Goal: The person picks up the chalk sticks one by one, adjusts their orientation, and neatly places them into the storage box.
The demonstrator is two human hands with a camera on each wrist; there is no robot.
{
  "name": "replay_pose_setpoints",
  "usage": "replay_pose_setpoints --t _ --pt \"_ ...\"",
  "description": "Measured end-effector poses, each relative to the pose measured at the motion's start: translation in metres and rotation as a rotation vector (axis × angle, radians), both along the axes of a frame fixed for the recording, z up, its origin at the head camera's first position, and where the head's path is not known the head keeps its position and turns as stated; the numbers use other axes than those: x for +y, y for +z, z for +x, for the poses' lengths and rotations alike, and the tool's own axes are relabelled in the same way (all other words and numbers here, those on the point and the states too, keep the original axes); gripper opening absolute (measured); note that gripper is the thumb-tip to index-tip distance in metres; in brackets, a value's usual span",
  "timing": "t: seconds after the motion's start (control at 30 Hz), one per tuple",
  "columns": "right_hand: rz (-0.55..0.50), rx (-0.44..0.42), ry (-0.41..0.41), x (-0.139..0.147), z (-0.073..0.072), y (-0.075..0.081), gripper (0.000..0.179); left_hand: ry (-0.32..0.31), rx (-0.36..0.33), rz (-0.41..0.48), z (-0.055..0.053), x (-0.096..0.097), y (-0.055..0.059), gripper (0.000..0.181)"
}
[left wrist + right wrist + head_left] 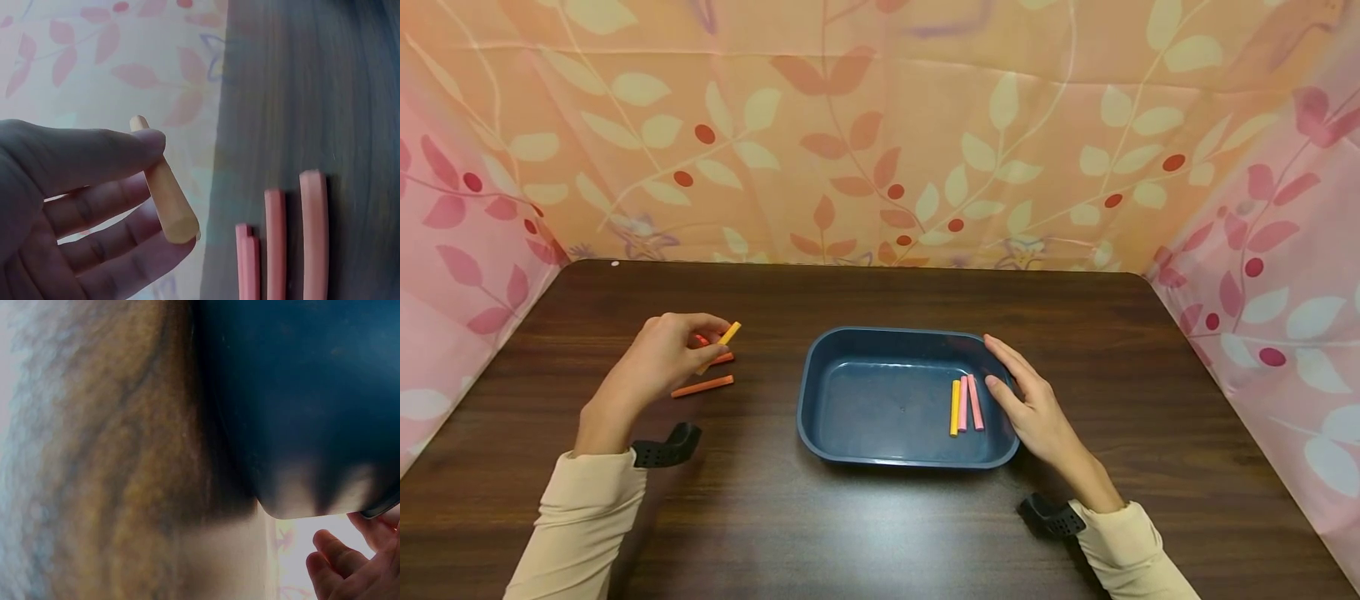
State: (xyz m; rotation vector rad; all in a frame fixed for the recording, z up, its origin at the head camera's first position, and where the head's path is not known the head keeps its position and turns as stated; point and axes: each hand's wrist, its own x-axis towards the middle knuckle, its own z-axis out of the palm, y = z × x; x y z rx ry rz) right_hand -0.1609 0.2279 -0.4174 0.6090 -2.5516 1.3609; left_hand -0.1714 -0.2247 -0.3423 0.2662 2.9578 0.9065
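Note:
A yellow chalk stick [729, 334] is pinched between the thumb and fingers of my left hand [662, 354], raised over the left part of the table. The left wrist view shows this yellow stick [169, 200] with its blunt end toward the camera. Under and beside that hand lie an orange stick [703, 387] and red-orange sticks [722, 358], partly hidden by it. My right hand [1033, 408] rests on the right rim of a dark blue tray [895, 462], fingers fairly straight and thumb over the edge. Inside the tray's right side are a yellow stick [954, 408] and two pink sticks [975, 402].
The dark wooden table [880, 533] carries the tray near its middle. A flowered curtain [880, 150] hangs behind the table and along both sides. A black strap band sits on each wrist, below cream sleeves [580, 517].

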Motion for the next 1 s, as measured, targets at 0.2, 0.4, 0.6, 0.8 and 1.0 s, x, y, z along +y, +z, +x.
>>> replay_pose_setpoints --t 0.2,0.4,0.6,0.8,1.0 --pt "0.006 -0.011 -0.011 0.000 0.001 0.001 0.050 -0.033 -0.032 0.090 0.000 0.011 0.007 0.032" --pt "0.007 -0.017 -0.008 0.000 0.001 0.001 0.050 -0.046 -0.014 0.087 0.001 0.020 0.013 0.032" --pt "0.007 -0.014 -0.003 0.001 0.001 0.001 0.050 -0.056 -0.036 0.104 0.000 0.028 0.018 0.033" --pt "0.003 -0.003 0.003 0.001 0.001 0.001 0.050 -0.096 -0.035 0.115 0.000 0.036 0.023 0.033" --pt "-0.002 0.010 0.007 0.000 0.001 0.001 0.050 -0.155 -0.045 0.133 -0.001 0.046 0.027 0.032"
